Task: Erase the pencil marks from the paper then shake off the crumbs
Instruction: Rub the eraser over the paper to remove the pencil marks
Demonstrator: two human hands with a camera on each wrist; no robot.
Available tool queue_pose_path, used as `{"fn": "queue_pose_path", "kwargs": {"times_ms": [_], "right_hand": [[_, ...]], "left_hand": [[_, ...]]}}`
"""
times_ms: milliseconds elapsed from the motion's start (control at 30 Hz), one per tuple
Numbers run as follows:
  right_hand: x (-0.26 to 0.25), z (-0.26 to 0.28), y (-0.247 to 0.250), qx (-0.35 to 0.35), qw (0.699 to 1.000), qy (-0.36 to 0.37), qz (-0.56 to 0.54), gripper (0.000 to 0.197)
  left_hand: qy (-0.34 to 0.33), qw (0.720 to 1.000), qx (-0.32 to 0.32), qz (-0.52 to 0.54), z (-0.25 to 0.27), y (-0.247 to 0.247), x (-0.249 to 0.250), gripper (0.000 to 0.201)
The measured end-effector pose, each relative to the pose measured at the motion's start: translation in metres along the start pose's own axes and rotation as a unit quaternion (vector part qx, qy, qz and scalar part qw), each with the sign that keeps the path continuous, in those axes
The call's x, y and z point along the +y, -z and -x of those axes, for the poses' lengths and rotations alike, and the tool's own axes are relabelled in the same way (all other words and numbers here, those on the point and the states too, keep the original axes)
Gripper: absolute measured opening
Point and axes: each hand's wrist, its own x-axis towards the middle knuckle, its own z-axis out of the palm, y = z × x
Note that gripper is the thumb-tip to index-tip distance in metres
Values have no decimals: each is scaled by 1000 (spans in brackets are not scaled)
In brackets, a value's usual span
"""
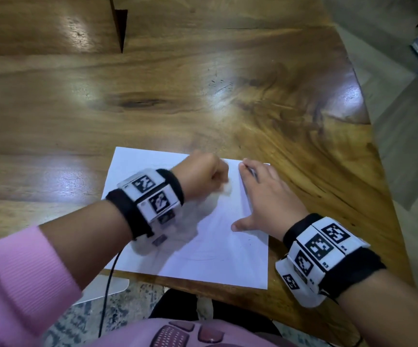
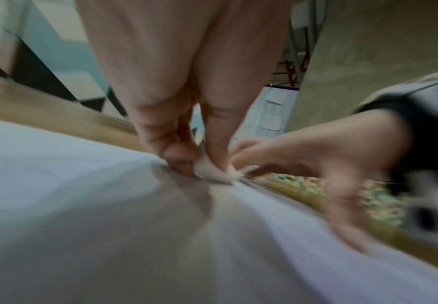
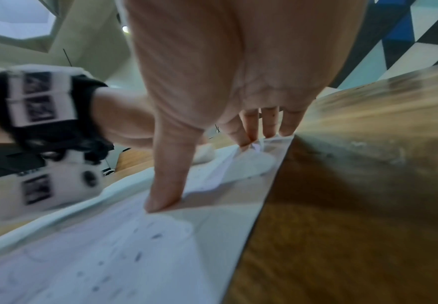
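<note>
A white sheet of paper (image 1: 215,249) lies on the wooden table near its front edge, with faint pencil lines and dark eraser crumbs (image 3: 137,257) on it. My left hand (image 1: 202,176) is curled over the paper's upper middle and pinches a small white eraser (image 1: 226,189) against the sheet; in the left wrist view the eraser (image 2: 210,170) sits between thumb and fingers, blurred. My right hand (image 1: 265,196) lies flat on the paper's right side with straight, spread fingers and the thumb (image 3: 165,197) pressing the sheet down.
The wooden table (image 1: 202,96) stretches away from me; its curved right edge (image 1: 368,136) drops to the floor. A black cable (image 1: 107,284) hangs from my left wrist over the front edge. My lap in pink clothing (image 1: 177,331) is below the table.
</note>
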Motion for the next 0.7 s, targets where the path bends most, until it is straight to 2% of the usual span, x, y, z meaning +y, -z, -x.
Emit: {"fn": "queue_pose_path", "kwargs": {"times_ms": [67,133,267,300,333,433,467,533,633,700], "right_hand": [[-1,0,1,-1,1000,-1,8,123],[-2,0,1,-2,1000,-3,11,123],[-3,0,2,-4,1000,-6,9,123],[-4,0,3,-6,1000,-5,10,122],[-5,0,3,-8,1000,-5,13,122],[-6,1,5,-10,1000,-6,22,122],[-7,0,5,-10,1000,-8,24,123],[-8,0,5,-11,1000,-10,25,123],[-8,0,5,-13,1000,-12,21,124],[-8,0,5,-15,1000,-11,23,123]], "left_hand": [[37,996,74,19,-15,5,-1,2],[36,996,84,15,-12,3,-2,6],[-33,997,-52,-36,23,-8,-4,7],[-35,997,-57,-41,22,-7,-4,5],[-29,998,-40,-42,16,-4,-3,6],[30,997,70,-23,-15,9,-2,11],[35,995,86,-23,-19,12,0,16],[17,998,55,-32,-6,10,1,21],[-34,998,-31,-42,32,-6,-1,11],[-36,998,-35,-36,31,-7,-2,8]]}}
